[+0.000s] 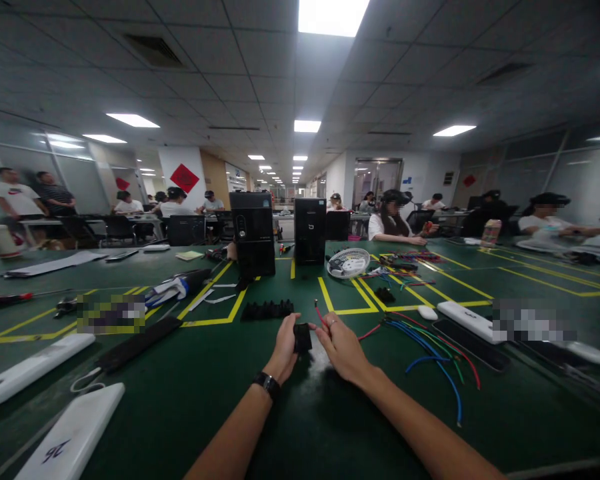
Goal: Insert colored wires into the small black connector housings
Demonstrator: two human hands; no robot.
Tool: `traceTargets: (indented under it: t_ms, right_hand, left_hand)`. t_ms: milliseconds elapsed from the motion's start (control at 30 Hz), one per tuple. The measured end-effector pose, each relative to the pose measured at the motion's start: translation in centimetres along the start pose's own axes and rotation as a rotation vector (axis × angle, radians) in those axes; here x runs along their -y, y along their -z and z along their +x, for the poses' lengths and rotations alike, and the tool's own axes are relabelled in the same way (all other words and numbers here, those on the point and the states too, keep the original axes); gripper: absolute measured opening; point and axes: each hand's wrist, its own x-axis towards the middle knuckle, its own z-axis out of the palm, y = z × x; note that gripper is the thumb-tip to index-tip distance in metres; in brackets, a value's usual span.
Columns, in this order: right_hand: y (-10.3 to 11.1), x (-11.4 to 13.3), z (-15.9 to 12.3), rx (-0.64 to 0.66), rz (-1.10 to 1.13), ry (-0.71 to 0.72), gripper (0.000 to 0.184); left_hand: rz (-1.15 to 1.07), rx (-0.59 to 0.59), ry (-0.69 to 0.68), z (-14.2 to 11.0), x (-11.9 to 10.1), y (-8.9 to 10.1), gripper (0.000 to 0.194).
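My left hand [283, 347] is closed around a small black block-shaped part [303, 339], held upright just above the table. Beside it, my right hand [339, 343] pinches a thin red wire [318, 308], whose bare-looking metal tip points up and away from me. The wire tip and the black part are apart. Just beyond my left hand lies a row of similar black parts [267, 311]. To the right of my right hand, a spread of blue, green and red wires [437, 347] rests on the green table [300, 427].
Two black computer-like towers [253, 233] stand at the back. A white basket [349, 263] and more wires [410, 260] lie to their right. White power banks [70, 437] and a screwdriver [10, 299] are on the left; a phone [470, 343] lies right. A person [393, 223] sits opposite.
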Motion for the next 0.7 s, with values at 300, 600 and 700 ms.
traceTargets:
  t_ms: [300,600,700]
  right_hand:
    - [-1.2,-3.2,1.1,0.226,0.107,0.145,0.041]
    - [-5.2,-10.4,8.1,0.314,-0.002,0.029,0.021]
    - [-6.7,-10.9,9.3,0.288,-0.003,0.038,0.022]
  left_hand:
    - [0.417,-0.091,-0.146,-0.3,1.2,-0.7,0.039]
    - [1.262,0.414,-0.692,-5.5,0.4,-2.6,0.047]
    - [1.31,0.658,-0.678,-6.0,-0.1,-2.9,0.054]
